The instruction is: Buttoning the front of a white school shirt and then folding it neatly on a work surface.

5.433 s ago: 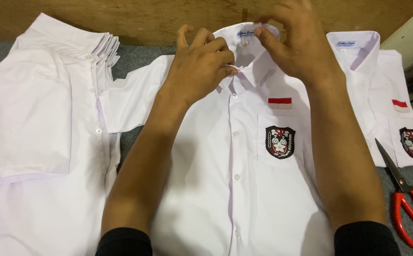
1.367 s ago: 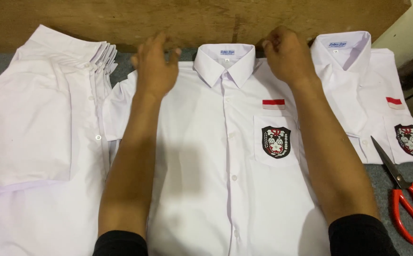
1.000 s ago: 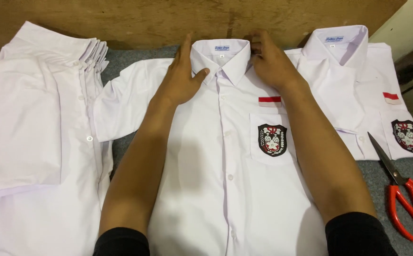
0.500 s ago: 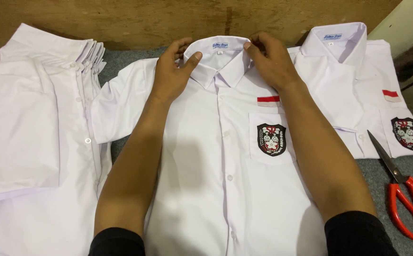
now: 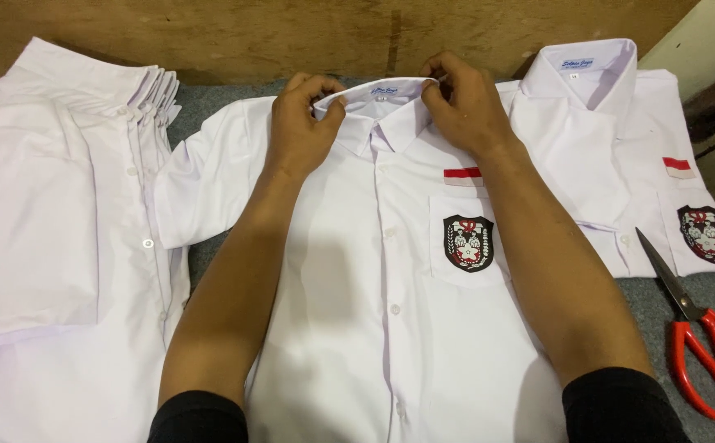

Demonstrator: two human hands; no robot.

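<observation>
A white short-sleeved shirt [image 5: 374, 328] lies buttoned and face up on the grey table, with a dark crest badge [image 5: 467, 243] on its chest pocket and a small red-and-white patch above it. My left hand [image 5: 301, 130] pinches the left side of its collar [image 5: 378, 102]. My right hand [image 5: 461, 102] pinches the right side of the collar. Both hands lift the collar's back edge slightly off the table.
A stack of several white shirts [image 5: 54, 213] lies at the left. A folded white shirt [image 5: 620, 139] with the same badge rests at the right. Red-handled scissors [image 5: 698, 336] lie at the right front. A wooden board [image 5: 308, 33] stands along the back edge.
My hands went from pressing flat on the shirt's shoulders to the collar, and now pinch its two sides and raise its edge.
</observation>
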